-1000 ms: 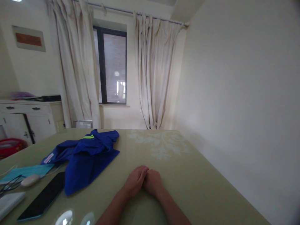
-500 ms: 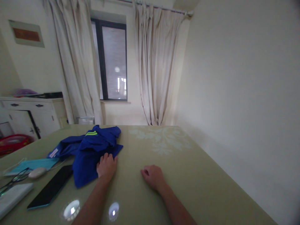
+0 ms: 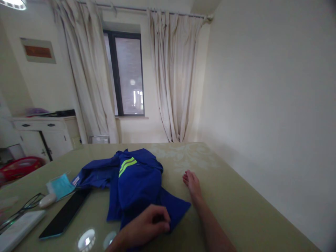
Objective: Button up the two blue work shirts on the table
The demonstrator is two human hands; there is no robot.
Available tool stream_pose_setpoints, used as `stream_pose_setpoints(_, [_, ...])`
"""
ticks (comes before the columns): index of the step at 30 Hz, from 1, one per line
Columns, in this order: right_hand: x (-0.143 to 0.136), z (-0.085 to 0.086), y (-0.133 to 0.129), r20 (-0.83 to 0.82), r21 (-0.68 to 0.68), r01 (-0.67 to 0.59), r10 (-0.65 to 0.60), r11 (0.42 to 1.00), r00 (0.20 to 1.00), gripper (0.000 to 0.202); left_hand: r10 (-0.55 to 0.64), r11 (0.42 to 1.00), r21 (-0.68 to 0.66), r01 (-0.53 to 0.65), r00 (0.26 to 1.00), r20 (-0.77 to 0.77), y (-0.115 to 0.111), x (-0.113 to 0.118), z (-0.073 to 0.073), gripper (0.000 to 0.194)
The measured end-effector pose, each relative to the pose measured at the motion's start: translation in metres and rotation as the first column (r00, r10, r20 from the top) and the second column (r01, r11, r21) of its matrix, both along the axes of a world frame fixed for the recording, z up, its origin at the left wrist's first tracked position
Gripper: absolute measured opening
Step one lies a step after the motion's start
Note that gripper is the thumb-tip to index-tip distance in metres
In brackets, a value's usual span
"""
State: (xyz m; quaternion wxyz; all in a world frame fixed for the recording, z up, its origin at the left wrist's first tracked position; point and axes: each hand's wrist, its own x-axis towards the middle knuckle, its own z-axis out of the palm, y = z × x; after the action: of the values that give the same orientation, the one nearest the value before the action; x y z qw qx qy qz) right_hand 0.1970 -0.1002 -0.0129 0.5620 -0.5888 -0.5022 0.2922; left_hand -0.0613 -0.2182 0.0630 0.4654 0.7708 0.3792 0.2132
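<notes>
A dark blue garment (image 3: 141, 185) with yellow-green and grey stripes lies crumpled on the table, one part stretching left to a small white label. My left hand (image 3: 151, 222) is over its near part, fingers curled round and closed, with thumb and forefinger bent towards each other. The cloth between those fingers is largely hidden by the hand. Right of the garment, my right hand (image 3: 192, 183) is held just over or on the tabletop. Its fingers are stretched out and hold nothing.
On the left of the table (image 3: 252, 217) are a black phone (image 3: 64, 215), a blue face mask (image 3: 61, 186), a pale mouse-like object (image 3: 47, 200), glasses (image 3: 33, 201) and a white flat box (image 3: 22, 227). A wall (image 3: 275, 105) runs along the right side.
The blue garment has been drawn towards me and to the right, and is more spread out. My left hand came nearer and curled; my right moved forward and right, its fingers now straightened.
</notes>
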Motion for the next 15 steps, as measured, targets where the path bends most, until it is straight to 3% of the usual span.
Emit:
stream_pose_setpoints(2, [0.013, -0.001, 0.0, -0.046, -0.018, -0.023, 0.022, 1.0, 0.999, 0.076, -0.29, 0.929, -0.218, 0.3, 0.954, 0.076, -0.025, 0.007, 0.022, 0.027])
stream_pose_setpoints(3, [0.016, -0.001, -0.001, -0.063, -0.029, -0.046, 0.044, 0.999, 0.997, 0.077, -0.343, 0.906, -0.233, 0.353, 0.935, 0.084, -0.029, 0.006, 0.032, 0.028])
stream_pose_setpoints(4, [0.016, -0.001, -0.003, -0.077, -0.04, -0.069, 0.066, 0.997, 0.995, 0.076, -0.326, 0.926, -0.181, 0.332, 0.943, 0.059, -0.027, 0.002, 0.04, 0.028])
stream_pose_setpoints(5, [0.014, -0.001, -0.007, -0.08, -0.047, -0.092, 0.089, 0.995, 0.993, 0.074, -0.22, 0.973, -0.064, 0.22, 0.975, 0.01, -0.019, -0.004, 0.045, 0.028])
stream_pose_setpoints(6, [0.01, -0.002, -0.01, -0.063, -0.05, -0.115, 0.112, 0.992, 0.992, 0.072, -0.034, 0.993, 0.107, 0.039, 0.998, -0.047, -0.006, -0.013, 0.045, 0.028])
stream_pose_setpoints(7, [0.004, -0.002, -0.014, -0.02, -0.049, -0.137, 0.136, 0.989, 0.99, 0.071, 0.209, 0.941, 0.287, -0.179, 0.975, -0.078, 0.01, -0.023, 0.042, 0.03])
stream_pose_setpoints(8, [-0.003, -0.001, -0.019, 0.052, -0.042, -0.158, 0.16, 0.987, 0.986, 0.074, 0.432, 0.83, 0.436, -0.347, 0.895, -0.11, 0.028, -0.034, 0.034, 0.034])
stream_pose_setpoints(10, [-0.02, 0.001, -0.026, 0.265, -0.035, -0.202, 0.204, 0.979, 0.943, 0.083, 0.723, 0.626, 0.611, -0.485, 0.654, -0.221, 0.059, -0.053, 0.012, 0.047])
stream_pose_setpoints(11, [-0.028, 0.003, -0.029, 0.379, -0.04, -0.216, 0.215, 0.976, 0.9, 0.085, 0.773, 0.596, 0.636, -0.49, 0.564, -0.29, 0.071, -0.059, -0.001, 0.06])
stream_pose_setpoints(12, [-0.035, 0.006, -0.03, 0.47, -0.05, -0.221, 0.218, 0.974, 0.855, 0.084, 0.768, 0.616, 0.636, -0.464, 0.531, -0.358, 0.08, -0.061, -0.014, 0.067])
stream_pose_setpoints(15, [-0.049, 0.02, -0.031, 0.545, -0.096, -0.237, 0.251, 0.967, 0.8, 0.06, 0.639, 0.726, 0.61, -0.316, 0.638, -0.43, 0.086, -0.045, -0.042, 0.067])
